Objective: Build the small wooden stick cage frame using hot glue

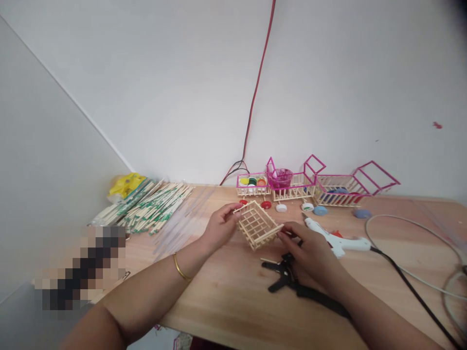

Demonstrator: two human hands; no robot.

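A small open box of thin wooden sticks [257,224] is tilted above the wooden table [226,291]. My left hand [219,226] pinches its left upper corner, and a gold bangle circles that wrist. My right hand [310,253] grips the box's right lower corner with closed fingers. Black cutting pliers [282,277] lie on the table under my right hand. A white glue gun [337,240] lies just right of the box, its black cord running off to the right.
Several pink-and-wood stick carts [317,187] stand along the wall, with bottle caps [280,207] in front. Packs of chopsticks [149,206] and a yellow bag [126,184] lie at the left. Red and black wires [251,116] hang down the wall. A white cable [419,253] loops at the right.
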